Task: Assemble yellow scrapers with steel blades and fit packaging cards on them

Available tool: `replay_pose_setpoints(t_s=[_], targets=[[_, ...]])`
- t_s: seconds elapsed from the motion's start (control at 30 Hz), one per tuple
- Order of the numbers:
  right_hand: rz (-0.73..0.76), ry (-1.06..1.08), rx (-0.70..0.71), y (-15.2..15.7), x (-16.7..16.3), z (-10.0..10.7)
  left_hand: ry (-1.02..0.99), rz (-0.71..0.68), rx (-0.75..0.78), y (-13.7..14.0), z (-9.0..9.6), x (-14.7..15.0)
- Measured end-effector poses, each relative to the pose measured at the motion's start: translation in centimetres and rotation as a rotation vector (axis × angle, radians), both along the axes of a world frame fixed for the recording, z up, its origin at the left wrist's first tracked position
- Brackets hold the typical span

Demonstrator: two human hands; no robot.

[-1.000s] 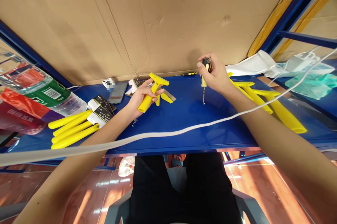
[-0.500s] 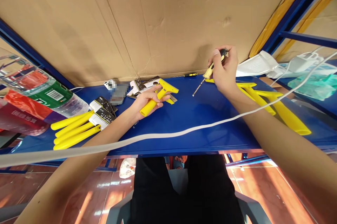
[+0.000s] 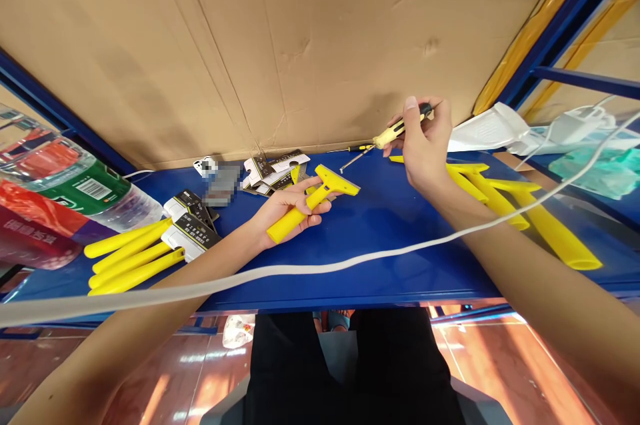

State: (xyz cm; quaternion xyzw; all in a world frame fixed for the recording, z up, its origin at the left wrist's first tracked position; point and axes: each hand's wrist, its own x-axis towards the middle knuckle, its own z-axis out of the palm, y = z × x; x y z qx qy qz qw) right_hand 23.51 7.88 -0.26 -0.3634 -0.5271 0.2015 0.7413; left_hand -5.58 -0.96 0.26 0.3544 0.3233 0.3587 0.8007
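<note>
My left hand (image 3: pixel 287 210) is closed round the handle of a yellow scraper (image 3: pixel 303 208), whose wide head points up and to the right. A screwdriver (image 3: pixel 390 134) with a yellow and black handle is gripped in my right hand (image 3: pixel 425 145). Its thin shaft slants down to the left, and the tip is just above the scraper head, apart from it. Behind my left hand lie black and white printed cards (image 3: pixel 267 172) with another small yellow piece (image 3: pixel 295 173). Several yellow scraper parts (image 3: pixel 493 195) lie beneath and beside my right forearm.
Several yellow handles (image 3: pixel 133 272) and more printed cards (image 3: pixel 190 228) lie at the left, beside a large bottle (image 3: pixel 95 185). A white cable (image 3: pixel 350 264) crosses in front of the blue shelf (image 3: pixel 380 288). Cardboard (image 3: pixel 325 45) stands behind. White plastic packaging (image 3: pixel 487 128) sits at the right.
The scraper in my left hand has moved right and slightly down, and turned a little. The screwdriver has tilted flatter, its tip shifting left towards the scraper head.
</note>
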Motion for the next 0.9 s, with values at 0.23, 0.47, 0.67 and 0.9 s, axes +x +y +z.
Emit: replay_pose_setpoints(t_s=[0.23, 0.47, 0.67, 0.9], targets=[[0.056, -0.027, -0.01, -0.6, -1.2, -0.5, -0.041, 0.005, -0.029, -0.8, 0.1, 0.4], [0.068, -0.038, -0.036, -1.2, -1.8, -1.0, -0.044, -0.002, -0.036, -0.7, 0.0, 0.4], [0.078, -0.022, -0.029, -1.5, -2.0, -0.9, -0.046, 0.013, -0.037, -0.9, 0.1, 0.5], [0.076, -0.019, -0.039, -1.6, -2.1, -1.1, -0.057, 0.011, -0.033, -0.8, -0.1, 0.3]])
